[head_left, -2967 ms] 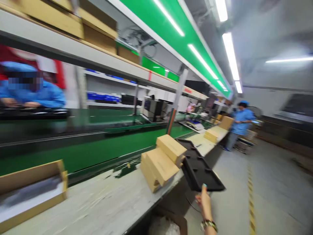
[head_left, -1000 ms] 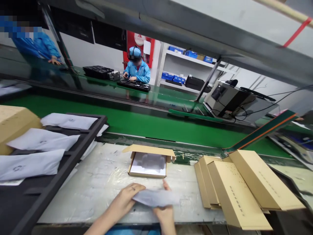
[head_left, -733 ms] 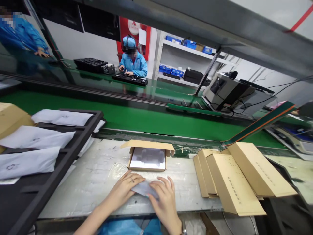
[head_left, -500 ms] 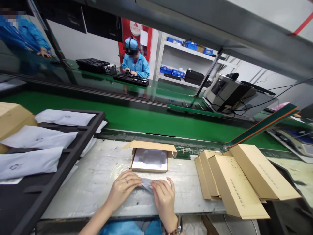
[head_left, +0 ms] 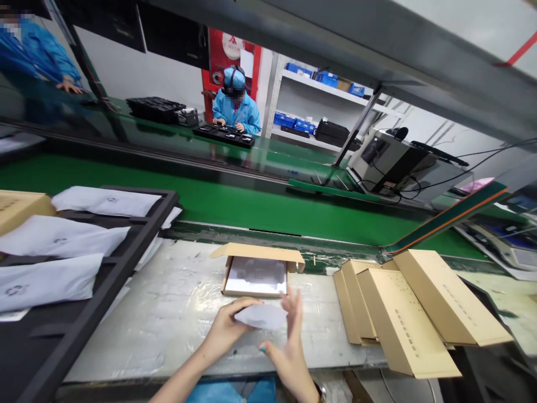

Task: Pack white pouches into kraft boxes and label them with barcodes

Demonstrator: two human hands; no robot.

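Observation:
My left hand (head_left: 229, 327) is closed on the left end of a small whitish bag (head_left: 262, 317), its fingers wrapped round it. What the bag contains, if anything, cannot be seen. Beside the bag's right end, my right hand (head_left: 289, 347) is open, thumb and fingers spread and slightly blurred. Just beyond both hands, an open cardboard box (head_left: 224, 284) lies on the bench with its lid raised. A white insert (head_left: 255, 275) with a shaped recess fills the box.
A black tray (head_left: 142, 246) with several white bags (head_left: 62, 235) lies at left, by a carton (head_left: 20, 210). Folded cardboard boxes (head_left: 411, 324) are stacked at right. A green conveyor belt (head_left: 235, 204) runs behind the bench (head_left: 180, 291). Two people in blue work beyond.
Both hands pinched the bag before. My right hand has let go and opened, while the bag has been turned to show a broader face in my left hand.

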